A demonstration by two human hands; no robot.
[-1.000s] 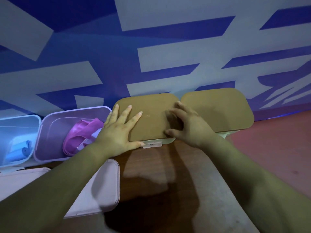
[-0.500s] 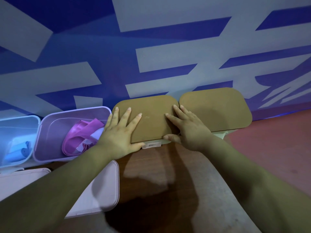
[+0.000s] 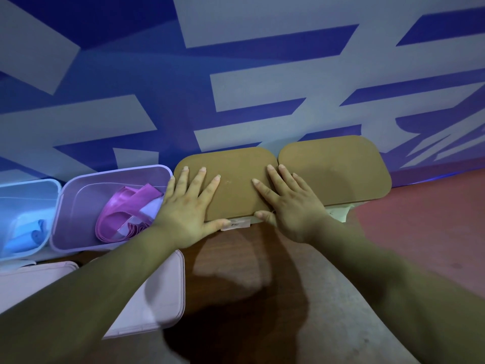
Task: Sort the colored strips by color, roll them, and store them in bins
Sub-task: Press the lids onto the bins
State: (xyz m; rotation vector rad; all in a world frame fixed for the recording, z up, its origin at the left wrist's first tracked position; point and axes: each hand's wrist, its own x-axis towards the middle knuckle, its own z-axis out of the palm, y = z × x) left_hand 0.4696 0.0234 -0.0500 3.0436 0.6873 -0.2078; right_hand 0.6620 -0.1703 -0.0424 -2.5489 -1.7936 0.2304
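Both my hands lie flat on the brown lid point(image 3: 233, 179) of a bin at the table's back edge. My left hand point(image 3: 187, 206) presses its left half with fingers spread, thumb along the front rim. My right hand point(image 3: 288, 206) presses its right half, thumb at the front rim. A second bin with a brown lid point(image 3: 336, 169) stands just to the right. To the left, an open purple bin point(image 3: 78, 200) holds loose purple strips point(image 3: 126, 211). At the far left an open blue bin point(image 3: 31, 187) holds rolled blue strips point(image 3: 26, 237).
Two pale pink lids point(image 3: 162, 292) lie on the wooden table point(image 3: 236, 271) in front of the open bins, partly under my left forearm. A blue and grey patterned wall point(image 3: 236, 74) rises right behind the bins. A reddish surface point(image 3: 420, 232) lies to the right.
My right hand has flattened from curled fingers at the lid's right edge to fingers spread on the lid. The left hand has stayed in place.
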